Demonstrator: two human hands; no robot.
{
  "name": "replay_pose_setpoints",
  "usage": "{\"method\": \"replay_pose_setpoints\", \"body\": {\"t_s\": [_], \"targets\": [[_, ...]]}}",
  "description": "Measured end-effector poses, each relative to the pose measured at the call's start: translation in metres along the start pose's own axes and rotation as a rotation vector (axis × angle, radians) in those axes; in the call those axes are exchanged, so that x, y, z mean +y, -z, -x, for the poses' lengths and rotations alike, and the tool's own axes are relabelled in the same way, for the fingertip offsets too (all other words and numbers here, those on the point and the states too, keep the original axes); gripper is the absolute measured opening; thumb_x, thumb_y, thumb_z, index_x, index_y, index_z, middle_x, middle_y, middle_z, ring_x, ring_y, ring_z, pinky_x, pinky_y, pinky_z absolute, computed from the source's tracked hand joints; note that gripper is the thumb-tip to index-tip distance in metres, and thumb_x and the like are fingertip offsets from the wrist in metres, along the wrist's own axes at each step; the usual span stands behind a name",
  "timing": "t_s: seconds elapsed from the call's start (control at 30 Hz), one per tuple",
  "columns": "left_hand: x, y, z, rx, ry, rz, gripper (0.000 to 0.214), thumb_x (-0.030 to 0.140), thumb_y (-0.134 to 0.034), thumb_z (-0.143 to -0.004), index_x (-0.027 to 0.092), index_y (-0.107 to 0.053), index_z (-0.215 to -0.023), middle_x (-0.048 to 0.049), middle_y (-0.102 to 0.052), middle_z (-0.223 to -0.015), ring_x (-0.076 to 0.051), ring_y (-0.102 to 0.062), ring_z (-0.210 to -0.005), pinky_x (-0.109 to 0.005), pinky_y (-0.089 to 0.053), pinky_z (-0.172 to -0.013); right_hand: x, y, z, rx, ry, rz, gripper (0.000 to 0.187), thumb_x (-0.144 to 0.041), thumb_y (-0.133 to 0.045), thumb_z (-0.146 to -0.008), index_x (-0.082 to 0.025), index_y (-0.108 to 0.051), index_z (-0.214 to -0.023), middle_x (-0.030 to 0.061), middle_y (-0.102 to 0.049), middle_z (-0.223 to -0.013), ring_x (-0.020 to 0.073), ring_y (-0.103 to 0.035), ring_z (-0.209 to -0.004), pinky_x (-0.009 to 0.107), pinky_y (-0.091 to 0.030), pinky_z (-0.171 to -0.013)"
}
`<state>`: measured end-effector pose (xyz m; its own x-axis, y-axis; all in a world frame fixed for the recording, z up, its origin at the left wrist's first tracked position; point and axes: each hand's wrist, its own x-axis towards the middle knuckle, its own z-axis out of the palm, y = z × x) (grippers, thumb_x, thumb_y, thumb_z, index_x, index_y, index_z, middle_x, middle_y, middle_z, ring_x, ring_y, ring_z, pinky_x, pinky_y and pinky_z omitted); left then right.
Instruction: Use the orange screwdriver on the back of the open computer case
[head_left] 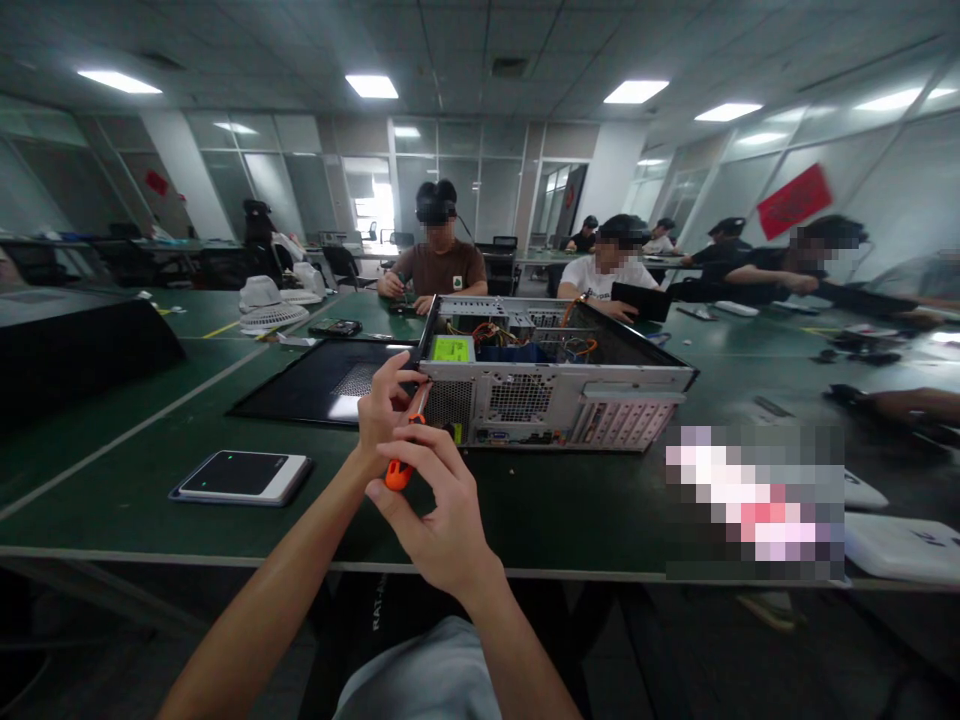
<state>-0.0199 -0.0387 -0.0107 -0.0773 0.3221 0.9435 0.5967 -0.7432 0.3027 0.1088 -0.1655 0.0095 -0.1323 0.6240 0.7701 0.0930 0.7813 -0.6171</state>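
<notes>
An opened desktop computer case point(555, 375) lies on its side, its back panel facing me. Several wires and a power supply with a yellow-green label point(451, 349) show inside. My right hand point(446, 510) is closed around the orange handle of a screwdriver point(398, 474). Its shaft points up and away, to the left corner of the back panel. There, my left hand point(384, 405) has its fingers pinched close to the screwdriver's tip, touching the case edge. What those fingertips grip is too small to make out.
A black side panel point(300, 385) lies left of the case. Nearer is a white-and-black flat device point(238, 474); a white fan point(262, 305) stands farther back. White devices point(904, 548) lie at right, beside a blurred-out patch. Several people sit across the green table point(300, 530).
</notes>
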Motion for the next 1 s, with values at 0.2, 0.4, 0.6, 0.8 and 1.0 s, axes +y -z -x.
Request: {"method": "replay_pose_setpoints", "body": {"t_s": [0.2,0.4,0.6,0.8,1.0], "targets": [[-0.0015,0.0049,0.0005,-0.044,0.027,0.001,0.050,0.030,-0.068,-0.095,0.027,-0.046,-0.140,0.0018,-0.076,-0.095,-0.004,-0.056,-0.050,-0.014,-0.042,-0.047,-0.0002,-0.0048,-0.0029,0.098,0.012,-0.027,0.023,-0.023,-0.075,-0.088,-0.026,-0.071,-0.110,0.0062,-0.067,-0.122,0.0207,-0.066,-0.116,0.037,-0.053,-0.106],[0.0007,0.0055,0.0037,-0.063,0.066,0.008,0.037,0.030,-0.067,-0.095,0.026,-0.049,-0.128,0.0016,-0.074,-0.097,-0.004,-0.056,-0.050,-0.014,-0.044,-0.048,0.0027,-0.0036,0.0037,0.147,0.040,-0.058,0.025,-0.023,-0.072,-0.089,-0.024,-0.068,-0.114,0.0080,-0.066,-0.123,0.0221,-0.066,-0.117,0.039,-0.053,-0.106],[0.0041,0.0005,0.0029,-0.026,0.073,-0.004,0.034,0.032,-0.069,-0.094,0.025,-0.050,-0.121,0.0007,-0.076,-0.099,-0.004,-0.059,-0.052,-0.014,-0.045,-0.048,0.0052,-0.0006,0.0063,0.145,0.044,-0.093,0.026,-0.025,-0.066,-0.093,-0.025,-0.067,-0.119,0.0091,-0.065,-0.127,0.0231,-0.064,-0.121,0.042,-0.052,-0.108],[0.0032,-0.0036,0.0012,-0.012,0.051,-0.046,0.034,0.034,-0.067,-0.095,0.024,-0.049,-0.121,-0.0003,-0.077,-0.097,-0.005,-0.059,-0.050,-0.016,-0.046,-0.048,0.0050,-0.0058,0.0031,0.170,0.042,-0.104,0.025,-0.026,-0.068,-0.093,-0.026,-0.067,-0.118,0.0081,-0.066,-0.126,0.0227,-0.064,-0.120,0.041,-0.052,-0.107],[0.0023,0.0060,-0.0033,-0.007,0.069,-0.104,0.025,0.024,-0.058,-0.092,0.023,-0.055,-0.116,-0.0001,-0.075,-0.097,-0.007,-0.059,-0.053,-0.019,-0.048,-0.051,0.0038,-0.0090,0.0012,0.201,0.035,-0.087,0.026,-0.024,-0.075,-0.088,-0.026,-0.070,-0.113,0.0072,-0.067,-0.121,0.0219,-0.066,-0.115,0.040,-0.054,-0.104]]}}
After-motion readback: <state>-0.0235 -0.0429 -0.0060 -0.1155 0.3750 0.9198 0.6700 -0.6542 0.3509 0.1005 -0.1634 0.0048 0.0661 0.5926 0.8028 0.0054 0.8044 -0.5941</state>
